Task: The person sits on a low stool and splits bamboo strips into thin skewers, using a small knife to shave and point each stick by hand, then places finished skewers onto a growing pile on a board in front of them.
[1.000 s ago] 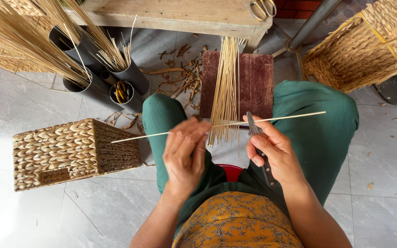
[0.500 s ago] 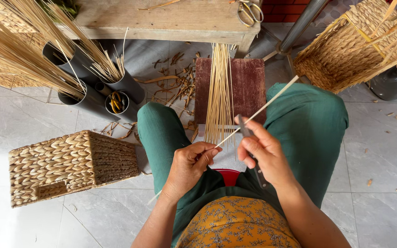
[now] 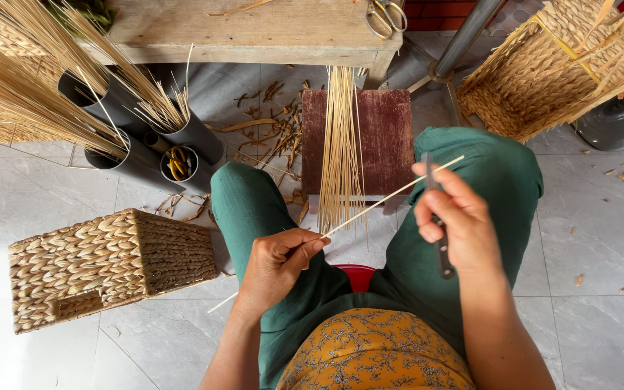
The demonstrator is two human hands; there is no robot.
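Note:
My left hand (image 3: 277,266) pinches a long thin pale stick (image 3: 377,205) that slants from lower left up to the right, over my green-trousered knees. My right hand (image 3: 451,217) is closed around a dark-handled knife (image 3: 442,254), blade pointing up, and its fingers touch the stick's upper end. Just beyond my hands, a bundle of similar pale sticks (image 3: 341,148) lies on a dark red wooden block (image 3: 391,137).
A woven basket (image 3: 102,261) sits on the tiled floor at left. Black tubes (image 3: 182,141) holding sticks stand behind it. A wooden bench (image 3: 254,29) with scissors (image 3: 386,14) runs along the top. Another woven basket (image 3: 536,79) is at upper right. Shavings (image 3: 269,137) litter the floor.
The stick swung from nearly level to a diagonal. My left hand slid down toward its lower end, and my right hand with the knife rose toward the upper end.

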